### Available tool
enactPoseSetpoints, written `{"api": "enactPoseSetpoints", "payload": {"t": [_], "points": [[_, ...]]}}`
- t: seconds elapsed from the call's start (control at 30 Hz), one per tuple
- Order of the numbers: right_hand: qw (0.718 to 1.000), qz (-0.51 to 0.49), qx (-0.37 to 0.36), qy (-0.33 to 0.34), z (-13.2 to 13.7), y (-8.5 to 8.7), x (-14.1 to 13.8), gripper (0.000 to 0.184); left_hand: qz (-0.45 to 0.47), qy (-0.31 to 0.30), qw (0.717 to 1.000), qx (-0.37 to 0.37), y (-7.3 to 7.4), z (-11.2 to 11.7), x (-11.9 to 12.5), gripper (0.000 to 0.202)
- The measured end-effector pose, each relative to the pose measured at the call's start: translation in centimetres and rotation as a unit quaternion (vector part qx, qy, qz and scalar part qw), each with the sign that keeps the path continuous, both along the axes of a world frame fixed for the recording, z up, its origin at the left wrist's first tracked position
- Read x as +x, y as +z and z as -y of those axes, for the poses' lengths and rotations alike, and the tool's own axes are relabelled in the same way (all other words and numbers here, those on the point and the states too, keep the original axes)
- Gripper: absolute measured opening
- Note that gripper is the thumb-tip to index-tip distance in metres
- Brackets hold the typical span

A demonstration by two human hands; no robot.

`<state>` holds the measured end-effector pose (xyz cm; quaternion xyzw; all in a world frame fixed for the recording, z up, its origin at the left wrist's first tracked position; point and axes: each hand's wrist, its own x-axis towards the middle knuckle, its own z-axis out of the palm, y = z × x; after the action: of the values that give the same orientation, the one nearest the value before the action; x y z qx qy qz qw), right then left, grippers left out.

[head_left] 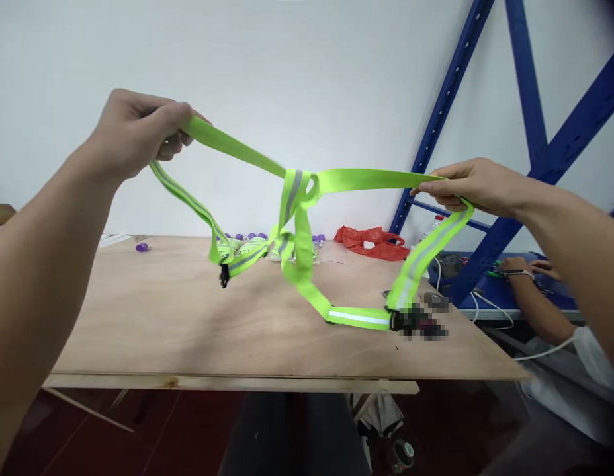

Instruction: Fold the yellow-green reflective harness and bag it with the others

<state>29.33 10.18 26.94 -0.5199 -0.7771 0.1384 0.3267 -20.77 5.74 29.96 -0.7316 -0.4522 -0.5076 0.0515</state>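
Observation:
A neon-green reflective harness (pixel 303 248) with grey stripes hangs in the air above the table, stretched between my two hands. On the left, raised higher, my left hand (pixel 147 129) pinches one strap between thumb and fingers. My right hand (pixel 468 185) grips the strap at the other side, lower down. Two loops dangle from the harness: a black buckle (pixel 224 274) shows on the left one, and a dark fastener (pixel 395 320) on the right one, partly blurred out.
Folded green straps in packs (pixel 250 246) with purple pieces lie along the wooden table's (pixel 153 317) back. A red plastic bag (pixel 371 242) sits behind at right. Blue rack posts (pixel 528 86) stand at right, where another person's forearm (pixel 540 304) rests over a blue surface.

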Motion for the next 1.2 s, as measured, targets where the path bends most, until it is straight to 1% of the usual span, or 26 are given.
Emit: {"api": "enactPoseSetpoints", "payload": {"t": [0.03, 0.07, 0.1, 0.2, 0.27, 0.33, 0.43, 0.5, 0.57, 0.63, 0.7, 0.77, 0.83, 0.87, 0.97, 1.03, 1.1, 1.2], "points": [[1.000, -0.023, 0.001, 0.003, 0.1, -0.2, 0.1, 0.039, 0.016, -0.004, 1.000, 0.019, -0.2, -0.1, -0.2, 0.046], [0.999, -0.031, -0.017, 0.001, 0.3, -0.4, 0.1, 0.040, 0.015, -0.001, 1.000, 0.011, -0.5, -0.1, -0.4, 0.045], [0.999, -0.025, -0.040, -0.007, 0.4, -0.6, 0.1, 0.040, 0.005, 0.003, 1.000, -0.014, -0.7, 0.0, -0.4, 0.042], [0.998, -0.012, -0.047, -0.036, 0.6, -1.2, 0.0, 0.043, -0.034, -0.003, 0.994, -0.104, -1.5, 0.9, -0.1, 0.034], [0.998, -0.016, -0.042, -0.034, 0.4, -1.8, -0.1, 0.047, -0.049, -0.014, 0.990, -0.134, -1.9, 1.6, 0.4, 0.032], [0.999, -0.031, -0.039, -0.017, 0.1, -2.5, -0.1, 0.052, -0.066, -0.020, 0.987, -0.142, -2.2, 2.0, 0.8, 0.034], [0.997, -0.050, -0.053, 0.011, -0.2, -3.3, 0.0, 0.059, -0.119, -0.017, 0.980, -0.161, -2.7, 2.0, 0.9, 0.045], [0.997, -0.033, -0.070, 0.020, -0.2, -3.7, 0.0, 0.057, -0.165, 0.000, 0.970, -0.179, -3.2, 1.8, 0.9, 0.050], [0.996, 0.000, -0.080, 0.023, -0.1, -3.9, -0.1, 0.051, -0.200, 0.022, 0.961, -0.190, -3.9, 1.6, 0.8, 0.048], [0.996, 0.024, -0.080, 0.024, -0.1, -4.1, -0.2, 0.048, -0.216, 0.041, 0.957, -0.191, -4.6, 1.5, 0.7, 0.044], [0.997, 0.034, -0.069, 0.014, -0.1, -4.4, -0.4, 0.048, -0.220, 0.045, 0.956, -0.187, -5.4, 1.5, 0.6, 0.045], [0.998, 0.038, -0.049, 0.003, -0.1, -4.8, -0.5, 0.049, -0.227, 0.023, 0.957, -0.177, -6.1, 1.5, 0.3, 0.046], [0.999, 0.041, -0.020, -0.004, -0.1, -5.1, -0.5, 0.050, -0.228, -0.002, 0.959, -0.166, -6.7, 1.5, -0.1, 0.041], [0.999, 0.043, -0.004, -0.005, -0.1, -5.3, -0.5, 0.050, -0.221, -0.005, 0.962, -0.163, -6.9, 1.6, -0.4, 0.039], [0.998, 0.048, 0.028, -0.005, -0.1, -5.7, -0.3, 0.051, -0.194, 0.013, 0.967, -0.167, -7.4, 1.7, -1.3, 0.039], [0.998, 0.055, 0.030, 0.001, -0.1, -5.9, -0.5, 0.052, -0.188, 0.015, 0.967, -0.173, -7.5, 1.7, -1.8, 0.039], [0.997, 0.069, 0.019, 0.008, 0.1, -6.1, -1.1, 0.053, -0.183, 0.012, 0.967, -0.178, -7.7, 1.5, -2.2, 0.039], [0.994, 0.107, 0.024, 0.009, 0.8, -6.7, -2.5, 0.051, -0.152, 0.032, 0.967, -0.204, -8.1, 1.0, -2.5, 0.040]]}}
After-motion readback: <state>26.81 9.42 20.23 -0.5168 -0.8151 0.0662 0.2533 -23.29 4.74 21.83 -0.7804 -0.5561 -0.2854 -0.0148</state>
